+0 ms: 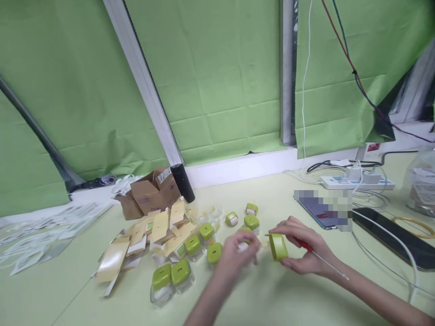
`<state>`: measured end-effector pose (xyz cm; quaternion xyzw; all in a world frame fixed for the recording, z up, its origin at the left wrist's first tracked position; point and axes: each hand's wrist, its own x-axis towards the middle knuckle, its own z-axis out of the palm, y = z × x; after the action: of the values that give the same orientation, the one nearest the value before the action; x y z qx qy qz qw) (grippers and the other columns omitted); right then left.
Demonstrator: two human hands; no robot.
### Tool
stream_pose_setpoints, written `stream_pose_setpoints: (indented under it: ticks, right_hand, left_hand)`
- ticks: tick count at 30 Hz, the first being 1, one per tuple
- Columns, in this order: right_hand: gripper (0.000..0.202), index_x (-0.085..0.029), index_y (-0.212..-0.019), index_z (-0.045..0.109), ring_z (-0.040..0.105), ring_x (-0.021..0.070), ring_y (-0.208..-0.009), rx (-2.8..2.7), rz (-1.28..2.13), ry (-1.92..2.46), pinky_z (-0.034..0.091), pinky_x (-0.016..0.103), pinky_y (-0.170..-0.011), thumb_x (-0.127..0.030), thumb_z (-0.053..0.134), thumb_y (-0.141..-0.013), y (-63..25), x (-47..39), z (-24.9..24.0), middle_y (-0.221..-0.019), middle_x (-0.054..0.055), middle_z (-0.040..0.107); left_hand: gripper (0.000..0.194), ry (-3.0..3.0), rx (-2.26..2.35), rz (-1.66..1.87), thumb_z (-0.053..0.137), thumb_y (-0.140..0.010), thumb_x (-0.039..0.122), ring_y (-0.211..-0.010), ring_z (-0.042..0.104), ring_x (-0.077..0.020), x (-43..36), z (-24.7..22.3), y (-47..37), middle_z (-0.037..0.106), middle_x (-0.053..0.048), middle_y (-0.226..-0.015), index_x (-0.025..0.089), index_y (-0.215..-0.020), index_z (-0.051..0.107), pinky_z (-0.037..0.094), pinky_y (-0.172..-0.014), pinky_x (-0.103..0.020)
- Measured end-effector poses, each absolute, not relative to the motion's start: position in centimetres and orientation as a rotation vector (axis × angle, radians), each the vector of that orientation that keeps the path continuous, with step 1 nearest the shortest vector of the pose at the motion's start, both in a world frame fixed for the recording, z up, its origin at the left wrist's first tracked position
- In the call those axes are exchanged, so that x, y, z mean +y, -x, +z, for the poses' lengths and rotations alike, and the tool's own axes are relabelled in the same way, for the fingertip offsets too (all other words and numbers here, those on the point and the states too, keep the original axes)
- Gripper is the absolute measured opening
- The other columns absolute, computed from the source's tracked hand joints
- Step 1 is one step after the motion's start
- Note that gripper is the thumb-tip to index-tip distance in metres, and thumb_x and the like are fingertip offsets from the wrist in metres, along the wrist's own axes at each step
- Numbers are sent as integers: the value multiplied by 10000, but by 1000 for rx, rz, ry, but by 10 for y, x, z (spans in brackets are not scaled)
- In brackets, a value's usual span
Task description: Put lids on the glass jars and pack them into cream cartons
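Observation:
My right hand (307, 246) grips a green plastic lid (279, 247) on its side between thumb and fingers. A screwdriver (329, 264) with a red handle is tucked in the same hand, its thin shaft pointing down to the right. Close to the lid's left side, my left hand (238, 251) is blurred, with its fingers curled together. Something pale shows by those fingers, too smeared to name. Around my left hand stand several clear square jars with green lids (181, 271). Behind it are small green pieces with pale rollers (232, 219).
Flattened cartons (163, 228) lie in a heap at the left, before a brown cardboard box (152, 192) and a black cylinder (182, 182). On the right are a phone (317, 210), a long black object (397, 237), loose cables and a white power strip (356, 183).

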<state>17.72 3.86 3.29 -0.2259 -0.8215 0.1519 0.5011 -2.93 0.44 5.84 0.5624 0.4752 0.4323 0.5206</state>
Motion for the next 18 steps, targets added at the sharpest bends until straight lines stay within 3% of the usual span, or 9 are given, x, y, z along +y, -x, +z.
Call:
stream_pose_setpoints:
  ticks: [2,4,7,11,18]
  right_hand:
    - [392,-234,-1026,646,383,154,-564,-1927,320,572,337,304,-561,-487,657,-727,-177,47,46,-563,-32,385]
    - [360,-240,-995,658,386,156,-578,-1919,331,629,336,299,-560,-475,671,-722,-178,55,57,-572,-28,392]
    - [350,-243,-1000,653,393,157,-594,-1920,401,639,341,292,-563,-466,671,-732,-179,62,61,-587,-28,381]
    - [378,-254,-1038,637,391,150,-584,-1936,453,619,350,289,-562,-479,666,-735,-180,63,50,-608,-29,376]
    - [394,-239,-1008,658,404,147,-588,-1974,521,727,379,282,-571,-527,637,-740,-176,71,61,-625,-18,401]
  left_hand:
    - [306,-1592,1392,988,571,-763,461,-610,566,-164,25,88,58,588,-6,-582,168,-821,638,430,-654,-291]
    - [305,-1965,1729,743,504,-816,429,-770,604,-185,52,113,88,655,-46,-822,172,-922,631,456,-713,-294]
    - [226,-2041,1992,555,560,-814,325,-981,559,-225,93,129,123,608,-104,-1053,141,-924,630,441,-855,-363]
    - [316,-1999,2177,243,526,-864,321,-979,572,-201,131,115,144,555,-80,-1160,171,-1143,526,494,-819,-411]
    - [337,-1947,2196,79,532,-861,319,-977,575,-206,152,85,156,553,-84,-1161,162,-1158,514,496,-814,-416]
